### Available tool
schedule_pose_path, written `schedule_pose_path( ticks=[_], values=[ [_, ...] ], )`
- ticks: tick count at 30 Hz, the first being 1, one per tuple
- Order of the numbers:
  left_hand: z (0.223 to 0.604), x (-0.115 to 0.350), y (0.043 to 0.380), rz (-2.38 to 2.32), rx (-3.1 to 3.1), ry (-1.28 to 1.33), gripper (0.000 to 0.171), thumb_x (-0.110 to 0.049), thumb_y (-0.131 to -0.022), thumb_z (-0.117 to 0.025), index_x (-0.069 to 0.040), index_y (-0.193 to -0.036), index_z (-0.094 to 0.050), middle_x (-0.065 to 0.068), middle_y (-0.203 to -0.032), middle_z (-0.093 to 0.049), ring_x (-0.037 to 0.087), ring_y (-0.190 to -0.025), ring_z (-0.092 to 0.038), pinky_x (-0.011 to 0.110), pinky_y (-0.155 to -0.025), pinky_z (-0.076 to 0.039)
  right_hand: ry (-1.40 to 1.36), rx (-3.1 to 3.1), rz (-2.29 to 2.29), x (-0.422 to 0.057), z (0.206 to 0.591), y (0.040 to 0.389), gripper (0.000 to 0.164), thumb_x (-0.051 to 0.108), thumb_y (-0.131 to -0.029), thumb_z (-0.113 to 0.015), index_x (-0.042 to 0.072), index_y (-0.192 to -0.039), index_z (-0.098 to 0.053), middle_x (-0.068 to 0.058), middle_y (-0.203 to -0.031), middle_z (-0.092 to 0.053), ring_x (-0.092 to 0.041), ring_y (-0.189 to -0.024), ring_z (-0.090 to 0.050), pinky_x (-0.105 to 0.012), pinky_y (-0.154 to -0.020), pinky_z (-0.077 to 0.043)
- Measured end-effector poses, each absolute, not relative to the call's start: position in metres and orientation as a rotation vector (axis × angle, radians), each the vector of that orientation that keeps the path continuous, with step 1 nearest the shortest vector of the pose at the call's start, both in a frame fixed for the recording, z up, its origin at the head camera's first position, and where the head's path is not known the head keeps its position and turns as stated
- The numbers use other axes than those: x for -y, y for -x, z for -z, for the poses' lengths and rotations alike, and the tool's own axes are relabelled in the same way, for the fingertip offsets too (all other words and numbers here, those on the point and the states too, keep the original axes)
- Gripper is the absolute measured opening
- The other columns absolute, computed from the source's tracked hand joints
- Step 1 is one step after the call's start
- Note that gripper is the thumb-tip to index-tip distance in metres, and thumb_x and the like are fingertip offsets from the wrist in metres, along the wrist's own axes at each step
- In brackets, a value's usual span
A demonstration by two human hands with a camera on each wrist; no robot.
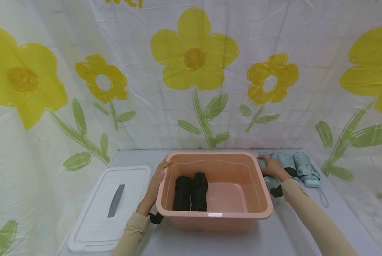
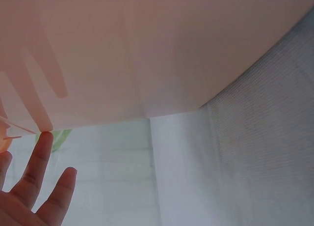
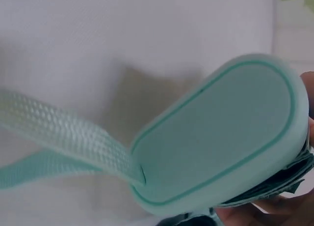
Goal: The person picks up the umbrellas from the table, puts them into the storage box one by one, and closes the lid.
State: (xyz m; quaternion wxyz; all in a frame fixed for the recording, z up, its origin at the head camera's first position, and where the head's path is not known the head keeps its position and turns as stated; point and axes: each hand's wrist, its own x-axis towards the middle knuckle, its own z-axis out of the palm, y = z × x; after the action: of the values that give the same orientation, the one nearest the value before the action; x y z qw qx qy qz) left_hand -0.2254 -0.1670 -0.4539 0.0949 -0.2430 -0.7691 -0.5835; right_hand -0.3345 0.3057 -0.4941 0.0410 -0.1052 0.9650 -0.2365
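Note:
A pink plastic tub (image 1: 210, 224) stands in the middle of the table. Two black rolled bundles (image 1: 199, 192), shaped like folded umbrellas, lie side by side in its left half. My left hand (image 1: 155, 179) rests along the tub's left side with its fingers extended at the rim; in the left wrist view a fingertip meets the pink wall. Just outside the tub's right wall, my right hand (image 1: 275, 168) grips a folded mint umbrella (image 3: 221, 132). The flat handle end and its wrist strap (image 3: 68, 132) face the right wrist camera, and the hand hides part of the canopy.
To the right of my right hand lie two more folded mint umbrellas (image 1: 306, 169), the outer one with a cord loop. A white lid (image 1: 91, 209) with a grey handle lies left of the tub. Behind the table hangs a flower-printed curtain (image 1: 139, 131).

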Motion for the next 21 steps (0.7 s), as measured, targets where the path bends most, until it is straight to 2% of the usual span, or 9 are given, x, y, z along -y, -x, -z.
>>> schedule_pose_path(
  ticks=[4, 15, 21],
  values=[
    [0.453, 0.167, 0.225, 1.729, 2.286, 0.715, 0.043, 0.000, -0.098, -0.021, 0.004, -0.138, -0.037, 0.022, -0.152, -0.013, 0.040, -0.140, -0.009, 0.065, -0.105, -0.012, 0.340, -2.921, 0.833, -0.305, 0.488, 0.334, 0.057, 0.034, -0.086, -0.061, 0.002, -0.130, -0.045, -0.036, -0.128, -0.045, -0.053, -0.111, -0.046, -0.060, -0.086, -0.041],
    [0.454, 0.169, 0.229, 1.788, 2.248, 0.730, 0.041, -0.003, -0.100, -0.021, 0.005, -0.137, -0.038, 0.020, -0.153, -0.013, 0.038, -0.140, -0.008, 0.063, -0.107, -0.012, 0.266, -2.758, 1.021, -0.302, 0.459, 0.325, 0.064, 0.040, -0.089, -0.058, 0.005, -0.138, -0.035, -0.037, -0.142, -0.023, -0.057, -0.124, -0.028, -0.065, -0.093, -0.032],
    [0.457, 0.169, 0.229, 1.804, 2.249, 0.725, 0.041, -0.005, -0.101, -0.021, 0.004, -0.137, -0.038, 0.019, -0.153, -0.013, 0.037, -0.140, -0.008, 0.062, -0.107, -0.012, 0.266, -2.732, 1.078, -0.304, 0.450, 0.324, 0.060, 0.034, -0.091, -0.056, 0.007, -0.140, -0.032, -0.036, -0.145, -0.015, -0.057, -0.126, -0.022, -0.066, -0.095, -0.030]
  ],
)
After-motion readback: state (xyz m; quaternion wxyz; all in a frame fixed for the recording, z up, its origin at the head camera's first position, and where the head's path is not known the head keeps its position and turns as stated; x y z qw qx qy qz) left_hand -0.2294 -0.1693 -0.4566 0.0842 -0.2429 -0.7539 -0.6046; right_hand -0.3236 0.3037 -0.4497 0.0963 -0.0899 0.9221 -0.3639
